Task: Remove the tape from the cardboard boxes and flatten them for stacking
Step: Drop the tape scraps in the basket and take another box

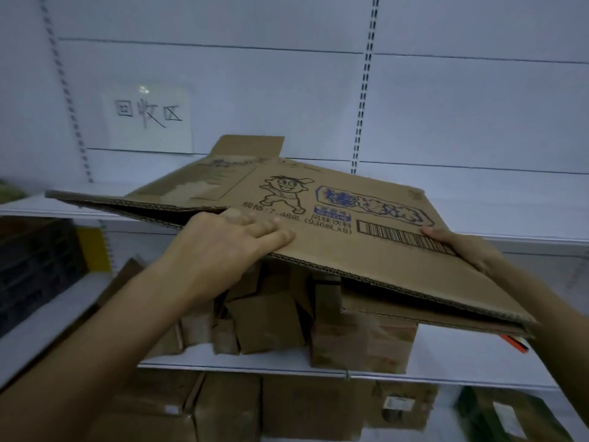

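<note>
White metal shelving [510,202] fills the view, with slotted uprights on its back wall. A flattened box [334,253], brown with a blue cartoon figure, lettering and a barcode, is held tilted in the air in front of the upper shelf, its far flap reaching over that shelf. On the shelf under it sits a jumble of smaller cardboard boxes [264,317], and 1 level down stand more cartons [287,406]. A white sign [149,118] with 3 handwritten characters is stuck to the back wall. The left grip [229,240] lies on the box's near edge, fingers straight and flat on top. The right grip [462,250] clamps the box's right edge, thumb on top by the barcode.
</note>
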